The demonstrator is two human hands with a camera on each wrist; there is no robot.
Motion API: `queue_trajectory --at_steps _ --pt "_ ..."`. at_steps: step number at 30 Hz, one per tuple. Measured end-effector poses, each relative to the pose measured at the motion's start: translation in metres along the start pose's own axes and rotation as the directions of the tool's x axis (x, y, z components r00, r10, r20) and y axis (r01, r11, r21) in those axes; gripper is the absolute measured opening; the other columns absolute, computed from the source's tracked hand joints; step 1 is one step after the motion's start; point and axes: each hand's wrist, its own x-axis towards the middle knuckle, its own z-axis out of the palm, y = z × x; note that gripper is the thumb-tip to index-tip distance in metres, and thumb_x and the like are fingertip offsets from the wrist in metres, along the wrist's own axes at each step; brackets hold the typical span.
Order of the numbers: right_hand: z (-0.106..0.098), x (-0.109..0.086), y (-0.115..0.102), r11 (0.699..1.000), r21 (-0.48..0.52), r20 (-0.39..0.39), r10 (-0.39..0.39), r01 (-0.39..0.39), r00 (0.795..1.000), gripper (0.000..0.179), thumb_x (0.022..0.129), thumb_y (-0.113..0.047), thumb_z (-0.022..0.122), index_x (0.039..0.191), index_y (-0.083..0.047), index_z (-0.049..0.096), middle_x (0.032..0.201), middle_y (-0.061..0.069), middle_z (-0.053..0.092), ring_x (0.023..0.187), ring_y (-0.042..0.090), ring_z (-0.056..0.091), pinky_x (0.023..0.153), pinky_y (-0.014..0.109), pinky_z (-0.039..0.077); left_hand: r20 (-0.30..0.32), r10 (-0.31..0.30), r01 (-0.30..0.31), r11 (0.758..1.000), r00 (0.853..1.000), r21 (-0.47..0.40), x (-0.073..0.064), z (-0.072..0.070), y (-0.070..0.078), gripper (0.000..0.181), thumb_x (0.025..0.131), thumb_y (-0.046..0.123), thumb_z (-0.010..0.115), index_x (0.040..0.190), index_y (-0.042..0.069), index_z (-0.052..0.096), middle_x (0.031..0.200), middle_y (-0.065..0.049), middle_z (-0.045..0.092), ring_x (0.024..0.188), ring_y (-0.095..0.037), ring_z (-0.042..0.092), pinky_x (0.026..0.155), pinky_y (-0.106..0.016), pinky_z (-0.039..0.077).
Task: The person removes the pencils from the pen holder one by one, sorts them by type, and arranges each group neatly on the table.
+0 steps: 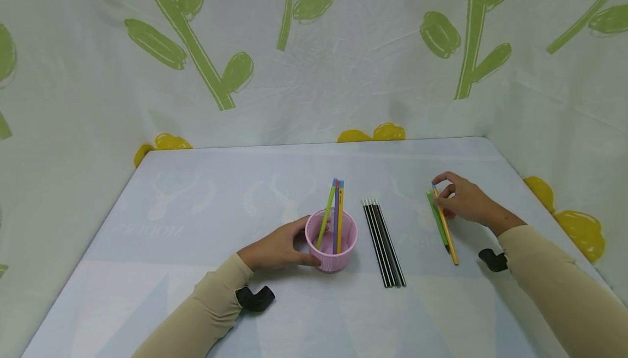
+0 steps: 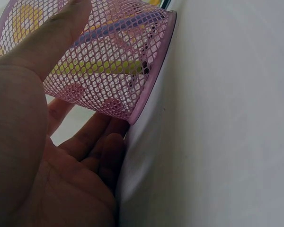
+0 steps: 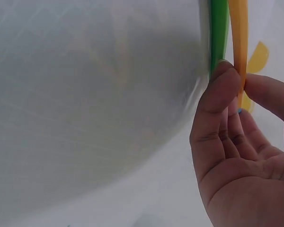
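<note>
My left hand (image 1: 279, 249) grips a pink mesh pencil cup (image 1: 333, 262) standing on the table, thumb across the near side and fingers behind it. Inside lean a yellow-green pencil (image 1: 325, 222), a purple pencil (image 1: 336, 227) and an orange pencil (image 1: 340, 219). In the left wrist view, their lower parts show through the mesh. Over on the right, my right hand (image 1: 463, 200) pinches a yellow-orange pencil (image 1: 448, 238) near its blue-tipped end, between thumb and index finger in the right wrist view. Right beside it is a green pencil (image 1: 438, 222), partly covered by the fingers.
Several black pencils (image 1: 384, 243) with silvery ends lie side by side between the cup and my right hand. White sheeting with green leaf prints (image 1: 203, 64) stands behind the table (image 1: 196, 205) and at its sides. A black strap end hangs at each sleeve.
</note>
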Motion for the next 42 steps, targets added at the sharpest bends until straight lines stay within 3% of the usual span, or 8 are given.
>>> queue_trajectory --at_steps 7,13,42 --pt "0.002 0.006 0.0038 0.997 -0.067 0.021 0.034 -0.033 0.999 0.05 0.096 -0.016 0.064 0.138 -0.001 0.041 0.095 0.013 0.065 0.069 0.018 0.064 0.063 0.032 0.053 0.006 0.009 -0.009 1.0 1.0 0.0 0.0006 -0.0002 -0.0008 0.083 0.079 0.029 0.086 0.149 0.033 0.041 0.149 0.018 0.047 0.143 -0.005 0.037 0.123 -0.039 0.026" --pt "0.004 0.0073 0.0043 0.995 -0.103 0.011 0.017 -0.015 1.0 0.05 0.095 -0.017 0.066 0.136 0.0 0.044 0.094 0.012 0.064 0.068 0.017 0.063 0.062 0.032 0.053 0.001 0.013 -0.013 1.0 1.0 0.003 0.0013 -0.0003 -0.0006 0.082 0.079 0.03 0.086 0.148 0.035 0.041 0.148 0.019 0.047 0.144 -0.004 0.036 0.123 -0.039 0.026" --pt "0.0049 0.0052 0.0006 0.996 -0.086 0.039 0.008 -0.004 0.999 0.052 0.093 -0.018 0.07 0.135 0.004 0.05 0.1 0.016 0.061 0.073 0.017 0.062 0.061 0.029 0.053 0.0 -0.006 0.006 1.0 1.0 -0.007 0.0 -0.0007 0.0009 0.082 0.079 0.031 0.086 0.148 0.034 0.042 0.149 0.016 0.047 0.144 -0.009 0.037 0.123 -0.042 0.026"
